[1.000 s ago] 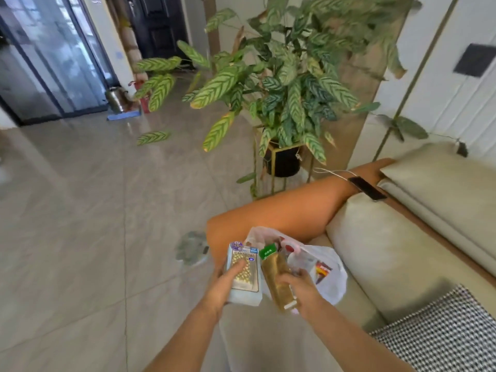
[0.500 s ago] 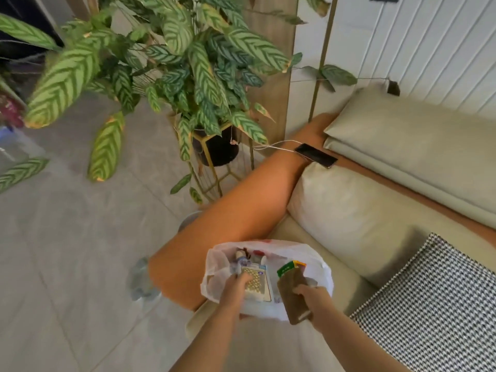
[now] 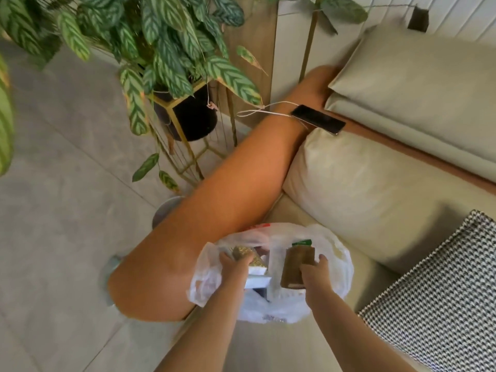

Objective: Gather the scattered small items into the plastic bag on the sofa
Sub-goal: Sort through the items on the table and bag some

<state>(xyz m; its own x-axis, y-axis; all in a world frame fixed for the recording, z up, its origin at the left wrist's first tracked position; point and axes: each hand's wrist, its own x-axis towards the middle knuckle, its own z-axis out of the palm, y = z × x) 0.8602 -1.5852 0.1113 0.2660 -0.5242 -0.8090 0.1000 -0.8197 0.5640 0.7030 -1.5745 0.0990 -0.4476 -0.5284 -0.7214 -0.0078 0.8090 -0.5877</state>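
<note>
Since the earlier frames: both hands have come in over the bag mouth and both items now sit lower, partly inside it; the camera has tipped further down over the sofa.

Head view, only view:
- Thin white plastic bag (image 3: 271, 302) sits on the beige leather sofa (image 3: 375, 189) seat, touching the orange padded armrest (image 3: 214, 210). Mouth is open, facing up.
- Left hand (image 3: 233, 265): fingers curled around a flat white box with a gold dotted face (image 3: 248, 260), holding it tilted at the bag's left side, partly past the rim.
- Right hand (image 3: 314, 271): fingers and thumb wrapped around a brown pouch with a green top (image 3: 296, 265), upright, lower end in the bag.
- Something white and flat shows under the box inside the bag; can't tell what.

Progress, my read: late stage for these two items, both nearly in and neither released yet. Left to do: let go, withdraw hands. No other loose small items visible on the seat. Black phone on a white cable (image 3: 318, 120) lies on the armrest, well apart from the bag; it looks like it's charging, so probably not part of the job.
</note>
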